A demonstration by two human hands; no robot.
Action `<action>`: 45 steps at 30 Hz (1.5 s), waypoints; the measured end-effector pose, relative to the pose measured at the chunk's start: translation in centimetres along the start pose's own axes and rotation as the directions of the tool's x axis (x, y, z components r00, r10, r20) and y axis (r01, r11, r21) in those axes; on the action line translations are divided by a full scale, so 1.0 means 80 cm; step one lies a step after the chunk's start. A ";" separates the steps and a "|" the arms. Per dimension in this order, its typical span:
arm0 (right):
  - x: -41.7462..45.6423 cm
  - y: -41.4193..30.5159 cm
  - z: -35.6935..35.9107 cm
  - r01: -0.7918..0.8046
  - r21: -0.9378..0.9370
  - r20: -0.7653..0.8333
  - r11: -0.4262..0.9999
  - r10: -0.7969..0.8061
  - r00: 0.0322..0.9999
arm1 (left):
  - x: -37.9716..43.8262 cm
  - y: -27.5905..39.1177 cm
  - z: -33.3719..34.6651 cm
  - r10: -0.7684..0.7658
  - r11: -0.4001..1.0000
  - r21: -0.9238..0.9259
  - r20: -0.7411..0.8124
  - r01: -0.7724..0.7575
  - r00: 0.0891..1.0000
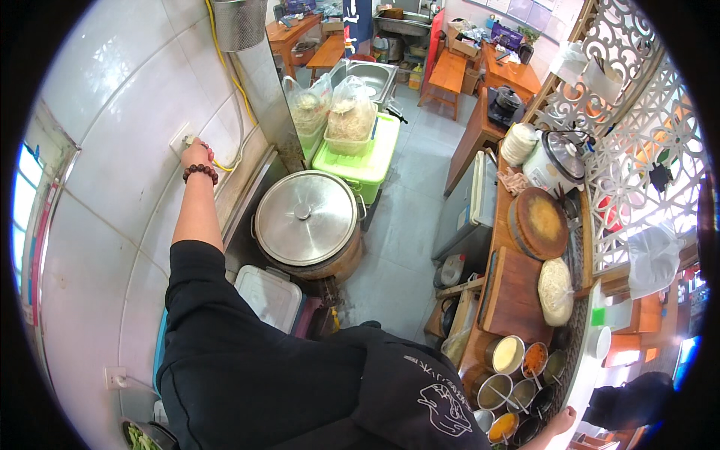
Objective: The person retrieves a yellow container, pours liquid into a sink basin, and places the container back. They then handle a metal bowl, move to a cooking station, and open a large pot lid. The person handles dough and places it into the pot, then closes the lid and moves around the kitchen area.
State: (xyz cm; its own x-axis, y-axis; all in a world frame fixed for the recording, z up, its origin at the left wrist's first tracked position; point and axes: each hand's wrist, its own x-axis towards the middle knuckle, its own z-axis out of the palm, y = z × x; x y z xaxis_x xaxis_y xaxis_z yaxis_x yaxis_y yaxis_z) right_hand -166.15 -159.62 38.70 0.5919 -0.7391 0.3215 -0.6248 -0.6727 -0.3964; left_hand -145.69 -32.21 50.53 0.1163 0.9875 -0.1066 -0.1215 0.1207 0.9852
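Observation:
My left hand [198,153] reaches to the white tiled wall, its fingers closed around a plug [190,139] at a wall socket [179,140]. A beaded bracelet circles that wrist, and a yellow cable [225,168] runs close by. At the lower right, my right hand [563,419] lies by the white ledge [579,360], near several metal pots of food; its fingers look curled, but their exact pose is unclear. Below and right of my left hand stands a large round cooker with a steel lid [306,216].
A green-lidded bin [388,140] bears a plastic-bagged tub [351,124]. Along the right counter are a round chopping block [538,223], a wooden board [514,292], a bag of noodles [556,292] and a rice cooker [554,163]. Grey floor tiles [394,236] lie between. Someone in dark clothing [630,399] is beyond the ledge.

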 end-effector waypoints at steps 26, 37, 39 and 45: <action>-0.035 -0.044 0.012 0.004 0.109 -0.109 0.994 0.008 0.994 | 0.186 0.026 -0.036 -0.050 0.964 0.265 0.055 0.033 0.997; -0.045 -0.061 0.007 -0.021 0.117 -0.224 0.993 0.047 0.974 | 0.135 0.027 -0.004 0.330 0.118 0.985 0.081 -0.126 0.940; -0.044 -0.075 0.004 0.015 0.079 -0.254 0.997 0.005 0.967 | 0.075 0.036 0.011 0.418 0.202 0.966 0.064 -0.161 0.906; -0.063 -0.080 -0.020 -0.150 0.134 -0.158 0.980 0.171 0.973 | -0.125 0.052 0.180 0.780 0.386 0.328 0.383 -0.862 0.495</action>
State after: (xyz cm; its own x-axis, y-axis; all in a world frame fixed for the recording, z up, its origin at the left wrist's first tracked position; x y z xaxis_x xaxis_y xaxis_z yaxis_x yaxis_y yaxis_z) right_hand -165.92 -151.67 41.01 0.3889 -0.8390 0.3806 -0.6325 -0.5436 -0.5518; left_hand -133.19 -43.07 57.61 0.3400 0.5444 0.7669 0.1762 -0.8379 0.5166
